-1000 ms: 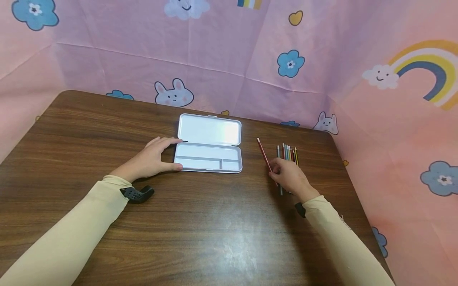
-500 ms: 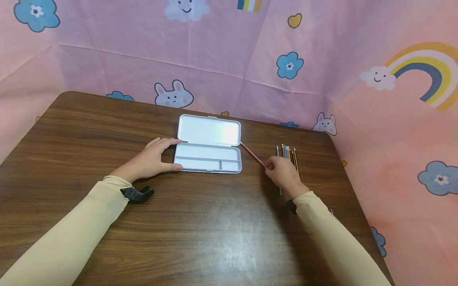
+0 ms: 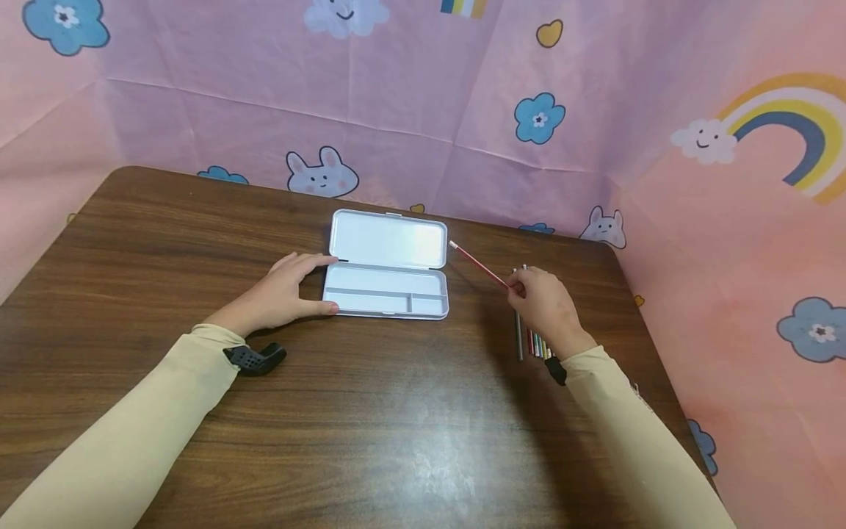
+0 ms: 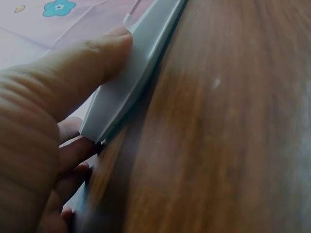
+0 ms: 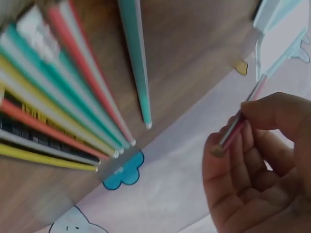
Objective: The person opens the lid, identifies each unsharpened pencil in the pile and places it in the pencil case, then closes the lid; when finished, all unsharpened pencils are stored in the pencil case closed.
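A white pencil case [image 3: 390,239] lies unfolded on the table, its lid tilted back and its lower half divided into compartments. My left hand [image 3: 277,295] holds the case's left end, thumb at the front edge and a finger near the hinge. In the left wrist view the thumb presses on the case's side [image 4: 138,60]. My right hand [image 3: 547,308] pinches a red pencil [image 3: 481,264] between thumb and fingers above the table. Its white eraser end points left toward the lid. Under the right hand lie several pencils [image 5: 82,87] side by side, partly hidden in the head view.
A brown wooden table [image 3: 370,411] carries everything. Behind it and to the right hangs a pink patterned cloth [image 3: 410,95]. One grey-green pencil [image 5: 136,63] lies slightly apart from the row, on the side nearer the case.
The red pencil first swung leftward until its eraser end reached the case's corner. My right hand has since moved back up and right, lifting it. The left hand has stayed put.
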The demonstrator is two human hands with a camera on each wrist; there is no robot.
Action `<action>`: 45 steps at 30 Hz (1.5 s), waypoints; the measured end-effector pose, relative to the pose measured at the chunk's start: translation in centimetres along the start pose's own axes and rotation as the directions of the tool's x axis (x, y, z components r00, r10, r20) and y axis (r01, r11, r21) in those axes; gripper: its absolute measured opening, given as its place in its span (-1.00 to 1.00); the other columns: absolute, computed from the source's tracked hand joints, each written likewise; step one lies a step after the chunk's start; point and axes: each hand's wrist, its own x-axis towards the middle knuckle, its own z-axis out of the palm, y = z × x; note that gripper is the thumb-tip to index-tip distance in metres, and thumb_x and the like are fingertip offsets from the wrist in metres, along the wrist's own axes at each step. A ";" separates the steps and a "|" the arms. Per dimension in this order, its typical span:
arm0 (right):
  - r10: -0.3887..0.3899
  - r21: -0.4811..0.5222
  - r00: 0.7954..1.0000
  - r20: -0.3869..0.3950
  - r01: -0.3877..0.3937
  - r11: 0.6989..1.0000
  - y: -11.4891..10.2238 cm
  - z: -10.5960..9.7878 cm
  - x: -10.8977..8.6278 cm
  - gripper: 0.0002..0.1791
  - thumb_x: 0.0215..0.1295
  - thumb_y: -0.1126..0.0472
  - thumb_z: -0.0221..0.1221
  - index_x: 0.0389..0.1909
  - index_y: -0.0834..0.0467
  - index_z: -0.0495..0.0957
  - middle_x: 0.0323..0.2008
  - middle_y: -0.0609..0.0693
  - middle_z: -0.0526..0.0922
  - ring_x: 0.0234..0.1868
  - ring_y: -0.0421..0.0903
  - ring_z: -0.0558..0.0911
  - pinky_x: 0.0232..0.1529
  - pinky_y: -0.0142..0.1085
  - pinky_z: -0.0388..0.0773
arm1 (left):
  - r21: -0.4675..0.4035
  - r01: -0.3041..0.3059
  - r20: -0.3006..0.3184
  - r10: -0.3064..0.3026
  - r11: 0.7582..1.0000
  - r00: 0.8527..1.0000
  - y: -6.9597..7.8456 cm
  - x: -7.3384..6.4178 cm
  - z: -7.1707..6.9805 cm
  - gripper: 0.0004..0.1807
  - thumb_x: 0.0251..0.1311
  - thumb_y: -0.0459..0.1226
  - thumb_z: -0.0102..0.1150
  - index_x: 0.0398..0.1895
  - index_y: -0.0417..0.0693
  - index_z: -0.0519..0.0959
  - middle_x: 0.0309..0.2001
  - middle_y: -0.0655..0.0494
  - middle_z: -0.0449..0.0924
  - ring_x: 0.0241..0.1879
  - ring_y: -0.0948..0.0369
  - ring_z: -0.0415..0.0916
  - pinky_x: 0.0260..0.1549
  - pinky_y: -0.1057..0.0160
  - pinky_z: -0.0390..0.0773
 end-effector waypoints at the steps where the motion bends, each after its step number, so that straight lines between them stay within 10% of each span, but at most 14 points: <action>1: -0.006 0.003 1.000 -0.013 0.006 1.000 0.1 -0.2 0.0 -0.86 0.33 0.33 0.29 -0.15 0.25 0.73 -0.25 0.11 0.69 -0.27 0.03 0.64 -0.22 -0.06 0.66 | -0.001 -0.001 -0.001 0.001 1.000 1.000 0.0 0.0 0.0 -0.01 0.16 0.16 0.47 0.58 0.03 0.27 0.54 -0.19 0.23 0.60 -0.22 -0.11 0.54 -0.31 -0.22; 24: -0.443 -0.073 0.894 -0.073 0.438 0.896 -8.4 2.0 5.0 -0.88 0.42 0.30 0.26 -0.14 0.11 0.76 -0.20 -0.05 0.70 -0.12 -0.07 0.63 -0.17 -0.16 0.67 | 0.005 0.008 0.013 -0.008 1.000 1.000 0.4 -0.1 -0.4 0.00 0.18 0.19 0.43 0.59 0.01 0.24 0.56 -0.19 0.20 0.61 -0.20 -0.11 0.55 -0.28 -0.25; 45: -0.386 -0.064 0.904 0.185 0.403 0.913 -10.5 5.4 7.2 -0.80 0.48 0.24 0.22 -0.04 0.01 0.78 -0.17 -0.09 0.72 -0.18 -0.14 0.66 -0.08 -0.17 0.67 | 0.012 0.002 0.001 -0.002 1.000 1.000 0.1 -0.2 0.0 -0.01 0.17 0.17 0.45 0.58 0.01 0.26 0.55 -0.17 0.22 0.60 -0.16 -0.04 0.57 -0.21 -0.28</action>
